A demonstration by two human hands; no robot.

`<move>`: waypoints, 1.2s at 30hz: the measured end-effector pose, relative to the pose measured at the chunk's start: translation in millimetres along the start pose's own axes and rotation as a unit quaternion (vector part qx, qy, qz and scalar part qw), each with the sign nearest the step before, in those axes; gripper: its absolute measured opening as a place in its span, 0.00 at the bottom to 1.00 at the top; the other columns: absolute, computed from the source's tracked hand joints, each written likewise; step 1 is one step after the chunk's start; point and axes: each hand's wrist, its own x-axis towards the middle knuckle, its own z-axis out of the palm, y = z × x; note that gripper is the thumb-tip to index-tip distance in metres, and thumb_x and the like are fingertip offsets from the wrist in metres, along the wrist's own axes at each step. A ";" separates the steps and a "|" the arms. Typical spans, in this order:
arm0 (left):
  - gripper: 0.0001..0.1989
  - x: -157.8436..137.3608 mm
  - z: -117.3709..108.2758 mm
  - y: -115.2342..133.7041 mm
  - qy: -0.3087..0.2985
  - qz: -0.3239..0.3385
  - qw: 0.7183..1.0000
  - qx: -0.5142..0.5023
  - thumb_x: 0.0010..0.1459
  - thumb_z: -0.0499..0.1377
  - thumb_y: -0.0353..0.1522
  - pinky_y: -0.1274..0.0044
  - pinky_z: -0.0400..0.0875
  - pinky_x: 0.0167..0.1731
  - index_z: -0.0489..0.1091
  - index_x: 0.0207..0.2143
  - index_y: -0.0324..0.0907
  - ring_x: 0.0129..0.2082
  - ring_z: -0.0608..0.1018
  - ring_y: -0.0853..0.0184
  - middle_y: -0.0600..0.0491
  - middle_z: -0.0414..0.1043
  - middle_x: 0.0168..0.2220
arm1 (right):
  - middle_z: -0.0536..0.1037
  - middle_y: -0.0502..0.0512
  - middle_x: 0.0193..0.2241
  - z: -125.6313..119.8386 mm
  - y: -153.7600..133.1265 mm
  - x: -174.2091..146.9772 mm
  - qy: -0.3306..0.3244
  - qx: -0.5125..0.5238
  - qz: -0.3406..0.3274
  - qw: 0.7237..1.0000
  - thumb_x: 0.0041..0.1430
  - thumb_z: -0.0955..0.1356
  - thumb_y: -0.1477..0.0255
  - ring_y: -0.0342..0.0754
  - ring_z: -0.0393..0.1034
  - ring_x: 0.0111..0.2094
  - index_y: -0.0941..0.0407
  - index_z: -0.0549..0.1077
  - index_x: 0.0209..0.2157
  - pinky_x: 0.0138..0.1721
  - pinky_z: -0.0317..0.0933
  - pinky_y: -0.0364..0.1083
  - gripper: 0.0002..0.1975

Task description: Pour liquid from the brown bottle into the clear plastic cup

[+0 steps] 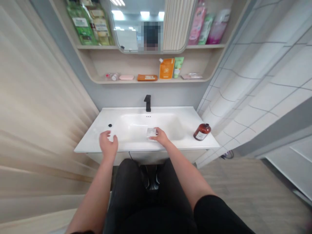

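There are two hands (108,144) (161,136), one clear container (151,132), one faucet (148,104).

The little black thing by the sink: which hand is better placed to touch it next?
Probably the left hand: it looks empty and open, and it is close to the black thing. The right hand holds a clear container over the sink, farther away.

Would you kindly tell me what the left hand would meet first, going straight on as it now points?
The left hand would probably meet the small black piece on the counter, unless it passes above; depth is unclear.
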 end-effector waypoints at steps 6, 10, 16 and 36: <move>0.44 -21.4 100.9 46.7 -0.362 -0.037 0.892 -0.270 0.40 0.76 0.30 0.63 0.76 0.52 0.72 0.62 0.49 0.62 0.77 0.49 0.41 0.73 0.65 | 0.84 0.54 0.46 0.7 -5.3 -3.0 -0.032 0.007 -0.027 0.999 0.41 0.84 0.55 0.57 0.79 0.51 0.50 0.77 0.49 0.56 0.71 0.56 0.34; 0.40 -24.8 136.1 55.0 -0.439 -0.052 0.845 -0.301 0.39 0.79 0.32 0.62 0.78 0.52 0.75 0.57 0.45 0.57 0.81 0.51 0.43 0.79 0.56 | 0.83 0.55 0.47 1.4 -5.7 -4.5 -0.025 -0.013 -0.052 0.998 0.42 0.85 0.54 0.57 0.78 0.50 0.51 0.78 0.48 0.55 0.72 0.56 0.33; 0.35 -25.5 148.7 57.2 -0.411 -0.051 0.852 -0.321 0.40 0.80 0.36 0.67 0.78 0.49 0.74 0.51 0.45 0.47 0.83 0.57 0.49 0.82 0.47 | 0.79 0.60 0.56 0.2 -5.4 -1.0 -0.017 -0.016 -0.056 0.998 0.46 0.84 0.54 0.59 0.76 0.54 0.50 0.80 0.54 0.55 0.73 0.57 0.35; 0.40 -22.4 141.2 57.4 -0.323 -0.129 0.870 -0.350 0.35 0.83 0.36 0.61 0.76 0.57 0.73 0.51 0.45 0.52 0.83 0.55 0.48 0.81 0.49 | 0.65 0.73 0.65 -212.8 23.0 -142.3 0.514 -0.261 -0.042 0.816 0.50 0.79 0.49 0.68 0.66 0.64 0.58 0.60 0.69 0.61 0.68 0.64 0.53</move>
